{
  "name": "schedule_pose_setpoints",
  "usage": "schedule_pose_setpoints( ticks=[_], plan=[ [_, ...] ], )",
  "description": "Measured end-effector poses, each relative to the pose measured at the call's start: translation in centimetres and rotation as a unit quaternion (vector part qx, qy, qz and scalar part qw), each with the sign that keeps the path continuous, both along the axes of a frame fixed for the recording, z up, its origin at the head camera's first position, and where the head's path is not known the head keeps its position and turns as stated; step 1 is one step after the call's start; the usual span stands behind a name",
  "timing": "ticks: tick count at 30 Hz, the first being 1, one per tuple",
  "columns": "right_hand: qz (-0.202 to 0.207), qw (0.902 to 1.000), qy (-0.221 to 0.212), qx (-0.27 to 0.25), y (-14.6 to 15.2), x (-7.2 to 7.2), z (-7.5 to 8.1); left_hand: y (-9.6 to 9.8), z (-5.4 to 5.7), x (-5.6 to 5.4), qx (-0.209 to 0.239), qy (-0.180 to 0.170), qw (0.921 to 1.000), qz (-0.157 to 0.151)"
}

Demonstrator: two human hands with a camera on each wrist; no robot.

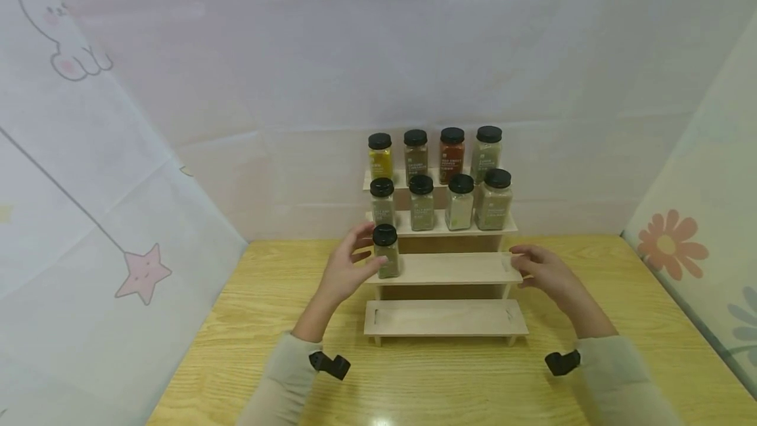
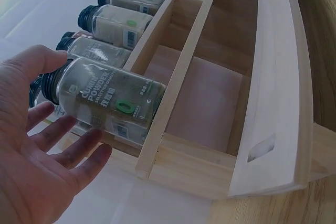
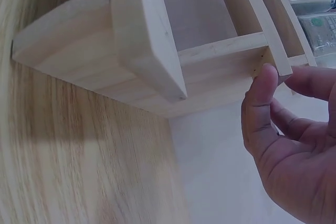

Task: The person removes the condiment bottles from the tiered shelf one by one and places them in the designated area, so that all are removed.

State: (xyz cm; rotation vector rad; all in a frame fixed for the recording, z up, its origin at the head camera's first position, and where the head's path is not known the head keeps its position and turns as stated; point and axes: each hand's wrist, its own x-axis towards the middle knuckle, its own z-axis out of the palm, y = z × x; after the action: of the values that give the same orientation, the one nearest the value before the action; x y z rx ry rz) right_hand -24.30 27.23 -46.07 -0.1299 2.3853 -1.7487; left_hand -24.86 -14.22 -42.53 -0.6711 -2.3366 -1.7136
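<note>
A black-lidded jar of cumin powder (image 1: 388,263) stands at the left end of the third shelf down on a stepped wooden spice rack (image 1: 449,268). My left hand (image 1: 345,269) is around this jar with its fingers spread. In the left wrist view, the thumb is near the jar's lid (image 2: 51,81) and the other fingers are loosely extended beside the glass; firm contact is not visible. At the same shelf's right end, my right hand (image 1: 550,275) pinches the board's tip (image 3: 283,72) between thumb and index finger.
Several spice jars fill the top two shelves, among them a yellow one (image 1: 381,162) and a red one (image 1: 452,160). The lowest shelf (image 1: 446,318) is bare wood. Beneath is a wood-grain table (image 1: 437,380), with printed cloth (image 1: 307,84) behind and at both sides.
</note>
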Motion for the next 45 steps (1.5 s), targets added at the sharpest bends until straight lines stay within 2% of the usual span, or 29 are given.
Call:
schedule_pose_setpoints(
  ticks=[6,16,26,38,45],
  plan=[
    [0.008,0.9995,-0.025,-0.019,0.0,0.0,-0.4,0.4,-0.4,-0.4,0.002,-0.013,0.9999,-0.005],
    [0.019,0.996,-0.054,-0.069,0.3,-0.2,-0.2,0.8,-0.3,-0.7,0.014,-0.028,0.9994,-0.011],
    [0.022,0.9953,-0.063,-0.07,0.4,-0.5,0.0,1.1,-0.4,-1.3,0.016,-0.048,0.9987,-0.004],
    [0.03,0.9919,-0.092,-0.082,0.9,-0.9,0.0,1.2,0.4,-0.9,0.026,-0.044,0.9986,0.009],
    [0.032,0.9898,-0.099,-0.097,1.2,-1.2,-0.3,0.2,1.0,-0.7,0.02,-0.043,0.9989,0.001]
  ],
)
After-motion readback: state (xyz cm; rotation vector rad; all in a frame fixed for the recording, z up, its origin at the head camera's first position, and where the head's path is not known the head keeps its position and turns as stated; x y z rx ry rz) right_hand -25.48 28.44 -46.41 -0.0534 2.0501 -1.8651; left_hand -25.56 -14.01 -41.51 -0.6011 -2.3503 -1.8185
